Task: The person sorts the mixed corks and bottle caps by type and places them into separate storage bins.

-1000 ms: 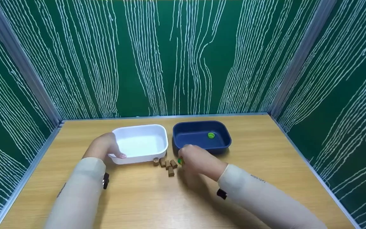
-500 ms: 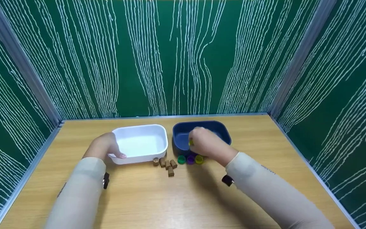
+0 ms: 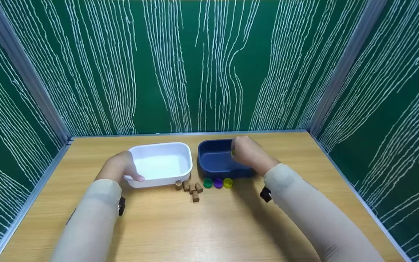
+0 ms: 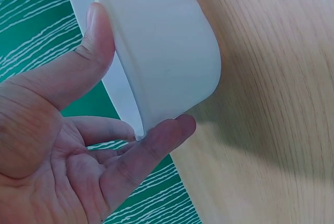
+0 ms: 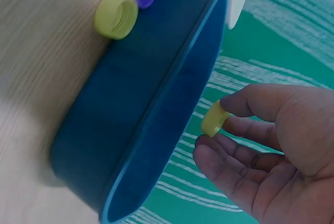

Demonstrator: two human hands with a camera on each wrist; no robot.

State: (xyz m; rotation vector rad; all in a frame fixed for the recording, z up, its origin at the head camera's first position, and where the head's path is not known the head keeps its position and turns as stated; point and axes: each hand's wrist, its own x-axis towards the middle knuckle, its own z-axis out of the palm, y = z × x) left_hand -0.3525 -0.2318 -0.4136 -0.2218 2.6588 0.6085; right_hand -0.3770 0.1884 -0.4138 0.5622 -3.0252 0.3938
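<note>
My left hand (image 3: pixel 122 165) holds the white plastic tub (image 3: pixel 189 160) at its left end. In the left wrist view the thumb lies over the rim and fingers touch the tub's corner. Over the right part of the navy tub (image 3: pixel 209 171), my right hand (image 3: pixel 251 153) pinches a yellow-green bottle cap (image 5: pixel 214 118) between thumb and fingers. In front of that tub stand a green cap (image 3: pixel 207 183), a purple cap (image 3: pixel 218 183) and a yellow cap (image 3: pixel 228 182) in a row. The hand hides part of the navy tub's inside.
Several brown corks (image 3: pixel 195 197) lie on the wooden table (image 3: pixel 180 229) at the white tub's front right corner. Green walls (image 3: pixel 162 72) with white wavy lines enclose the back and both sides.
My right hand has moved from the cap row up and right over the navy tub with a yellow-green cap, uncovering the row. The left hand has stayed on the white tub.
</note>
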